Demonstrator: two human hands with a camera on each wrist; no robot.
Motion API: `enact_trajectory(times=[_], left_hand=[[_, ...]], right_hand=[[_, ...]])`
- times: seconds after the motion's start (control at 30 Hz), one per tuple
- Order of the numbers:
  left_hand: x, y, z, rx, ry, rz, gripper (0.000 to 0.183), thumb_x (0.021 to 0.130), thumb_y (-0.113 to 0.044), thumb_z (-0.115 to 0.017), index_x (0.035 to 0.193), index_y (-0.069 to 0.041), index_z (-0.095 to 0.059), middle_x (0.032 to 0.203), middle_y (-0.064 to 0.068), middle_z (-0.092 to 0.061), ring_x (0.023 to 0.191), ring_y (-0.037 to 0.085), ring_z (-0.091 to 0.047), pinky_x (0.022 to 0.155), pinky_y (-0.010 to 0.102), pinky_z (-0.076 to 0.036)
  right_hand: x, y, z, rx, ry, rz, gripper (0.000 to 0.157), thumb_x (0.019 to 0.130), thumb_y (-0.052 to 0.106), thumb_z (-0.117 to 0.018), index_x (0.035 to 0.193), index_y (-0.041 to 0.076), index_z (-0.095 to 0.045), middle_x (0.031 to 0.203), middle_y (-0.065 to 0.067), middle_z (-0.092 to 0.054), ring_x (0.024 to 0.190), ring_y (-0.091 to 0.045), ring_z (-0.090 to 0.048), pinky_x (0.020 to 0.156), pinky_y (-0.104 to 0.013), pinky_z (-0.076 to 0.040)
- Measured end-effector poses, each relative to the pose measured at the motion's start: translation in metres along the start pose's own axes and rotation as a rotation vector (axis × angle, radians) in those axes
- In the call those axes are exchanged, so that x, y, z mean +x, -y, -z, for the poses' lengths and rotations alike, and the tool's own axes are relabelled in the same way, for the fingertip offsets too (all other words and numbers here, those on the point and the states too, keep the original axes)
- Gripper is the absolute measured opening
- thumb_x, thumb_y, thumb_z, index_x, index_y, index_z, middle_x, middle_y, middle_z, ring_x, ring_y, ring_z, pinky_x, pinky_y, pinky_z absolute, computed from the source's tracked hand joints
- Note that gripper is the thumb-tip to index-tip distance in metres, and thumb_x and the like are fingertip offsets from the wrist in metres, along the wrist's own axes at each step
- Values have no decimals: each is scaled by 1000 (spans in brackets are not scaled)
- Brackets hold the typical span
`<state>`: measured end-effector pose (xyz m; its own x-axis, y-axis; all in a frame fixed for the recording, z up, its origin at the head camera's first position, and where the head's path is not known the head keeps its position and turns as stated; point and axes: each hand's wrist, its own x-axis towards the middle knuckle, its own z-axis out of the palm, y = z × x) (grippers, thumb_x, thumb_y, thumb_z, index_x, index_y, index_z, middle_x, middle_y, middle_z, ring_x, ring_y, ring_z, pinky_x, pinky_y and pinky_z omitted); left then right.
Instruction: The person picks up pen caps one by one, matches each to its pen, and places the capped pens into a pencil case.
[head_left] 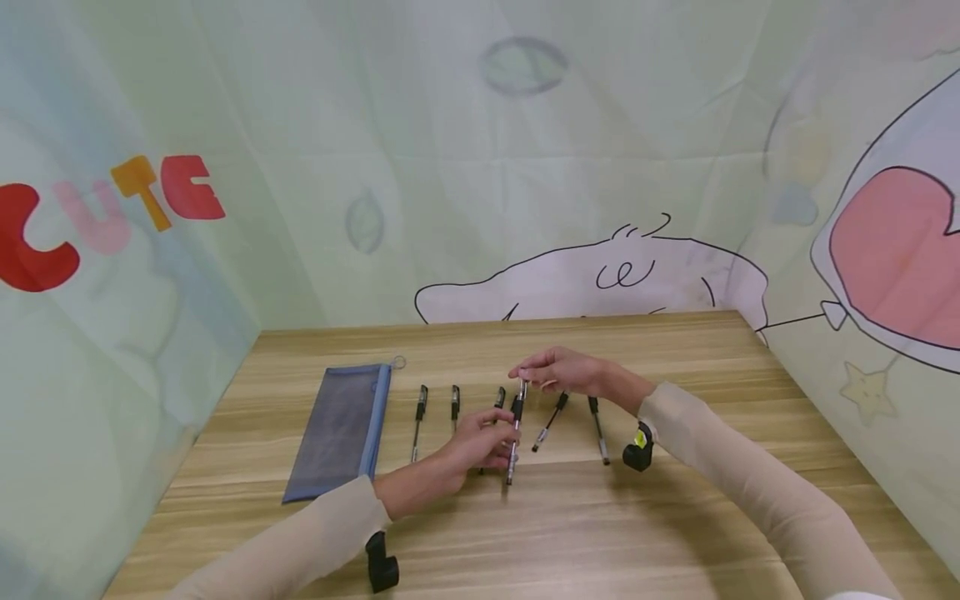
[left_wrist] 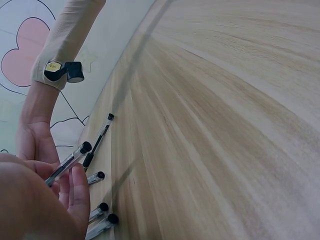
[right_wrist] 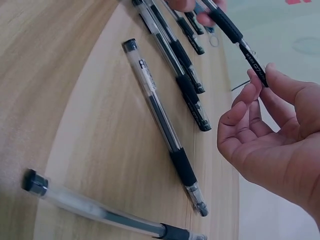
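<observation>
A clear-barrelled gel pen (head_left: 512,467) with a black grip is held above the table between both hands. My left hand (head_left: 476,446) pinches it around the barrel, thumb and fingers on either side. At its far end my right hand (head_left: 564,370) pinches the black cap (right_wrist: 251,61) between thumb and fingertips. Beneath and left of the held pen, several similar pens (head_left: 417,421) lie with clipped caps facing the back. On the right lie two more, one pen (right_wrist: 165,122) slanted and another pen (head_left: 601,432); their black grips end in clear tips in the right wrist view.
A blue mesh zip pouch (head_left: 337,429) with a ring at its zip lies on the left of the wooden table (head_left: 585,533). Printed cloth (head_left: 315,150) hangs along the table's back and sides. Each sleeve carries a black wrist camera (head_left: 638,450).
</observation>
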<state>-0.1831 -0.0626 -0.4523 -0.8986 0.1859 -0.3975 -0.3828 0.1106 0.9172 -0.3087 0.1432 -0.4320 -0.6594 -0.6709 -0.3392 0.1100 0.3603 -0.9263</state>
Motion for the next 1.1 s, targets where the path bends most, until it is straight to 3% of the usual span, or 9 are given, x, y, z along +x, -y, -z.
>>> enact_trajectory(times=[0.2,0.37,0.57,0.7,0.83,1.1], left_hand=[[0,-2,-1,-9,-15,-16,36,91,-10,-69,126,-3,-64,96,15,-75,69,11,-66,66,24,-61],[0,-3,0,14,-16,-26,34,94,-15,-70,123,0,-67,102,15,-74,73,12,-66,72,27,-62],[-1,-6,0,-1,-21,-35,30,97,-18,-69,121,1,-68,104,14,-73,75,10,-65,76,27,-61],[-4,-13,-3,-21,-27,-29,24,97,-14,-69,115,3,-69,100,12,-73,76,11,-64,77,26,-60],[-6,-22,-5,-38,-49,-16,18,97,-9,-67,110,4,-68,92,9,-72,72,11,-62,75,26,-58],[-8,-29,-7,-60,-61,-11,20,97,-6,-66,112,7,-66,88,6,-69,70,11,-61,74,25,-59]], right_hand=[[-3,-1,-7,7,0,2,38,107,19,-55,139,-2,-59,94,3,-59,90,-16,-46,81,-30,-42],[-5,-2,-8,50,-36,29,42,106,21,-56,139,-6,-56,95,4,-60,84,-13,-46,77,-28,-40],[-8,-8,-22,69,-208,54,34,102,28,-64,123,2,-72,88,6,-65,79,-10,-49,73,-25,-43],[-10,-7,-36,72,-331,21,31,101,29,-65,115,4,-77,82,7,-68,75,-7,-50,70,-23,-44],[-9,0,-46,79,-384,-14,37,104,27,-62,117,-5,-73,81,4,-68,73,-8,-50,69,-23,-42],[-6,9,-55,57,-417,-43,34,104,28,-60,107,-2,-77,93,1,-74,77,-10,-51,74,-24,-45]])
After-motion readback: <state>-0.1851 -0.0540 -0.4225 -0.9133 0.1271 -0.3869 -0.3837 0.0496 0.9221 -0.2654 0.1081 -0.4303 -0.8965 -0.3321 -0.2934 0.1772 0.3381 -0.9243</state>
